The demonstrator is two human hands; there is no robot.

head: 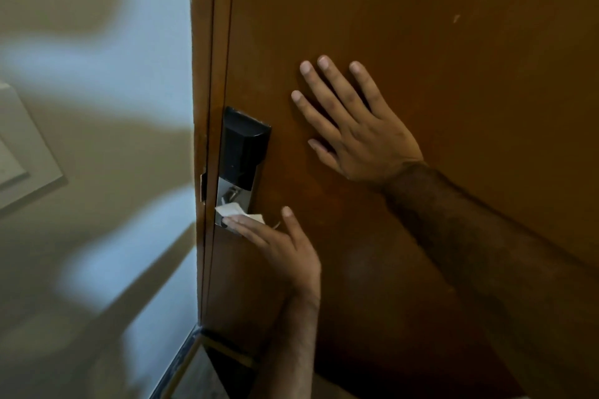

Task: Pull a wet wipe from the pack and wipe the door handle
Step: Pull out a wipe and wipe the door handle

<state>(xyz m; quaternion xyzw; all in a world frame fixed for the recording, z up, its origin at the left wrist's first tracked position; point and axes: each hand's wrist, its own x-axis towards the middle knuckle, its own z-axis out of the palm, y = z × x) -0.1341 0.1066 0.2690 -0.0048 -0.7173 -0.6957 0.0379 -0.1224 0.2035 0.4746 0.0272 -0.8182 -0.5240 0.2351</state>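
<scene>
A brown wooden door fills the right of the head view. Near its left edge sits a lock unit, black on top with a silver plate below. The handle is mostly hidden behind a white wet wipe. My left hand comes up from below and presses the wipe against the handle and the plate's lower end, fingers stretched over it. My right hand lies flat on the door, fingers spread, to the right of the lock. The wipe pack is not in view.
A cream wall with soft shadows stands to the left of the door edge. A pale switch plate sits on that wall at far left. Dark skirting and floor show at the bottom.
</scene>
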